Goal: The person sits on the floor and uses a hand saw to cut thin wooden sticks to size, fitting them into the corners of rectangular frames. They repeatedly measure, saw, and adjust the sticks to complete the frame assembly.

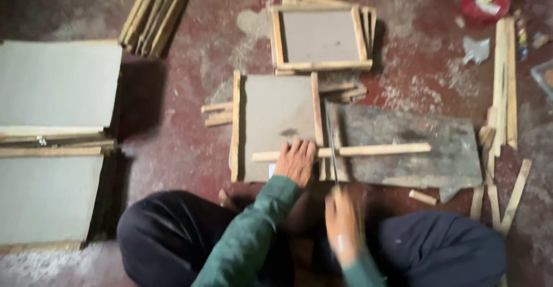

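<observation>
Lying across the grey board (276, 120) and worn plank (415, 146) at centre floor, the wooden strip (374, 149) was pressed flat by my left hand (295, 161), fingers spread. My right hand (343, 226), blurred at six o'clock, pinched a thin blade (332, 143). Finished frames (321, 36) sat at twelve.

The person sitting on the floor is wearing a dark green long-sleeved top; one sleeve (247, 235) is running from six o'clock up toward the left hand (296, 161) near the centre, ending in a snug cuff at the wrist. A second green cuff (362, 272) is showing under the right hand (343, 226), which is blurring badly. Both hands are bare, without gloves. Dark navy trousers (167, 229) are covering the legs, bulging at seven and five o'clock, the cloth looking smooth and slightly shiny.
</observation>
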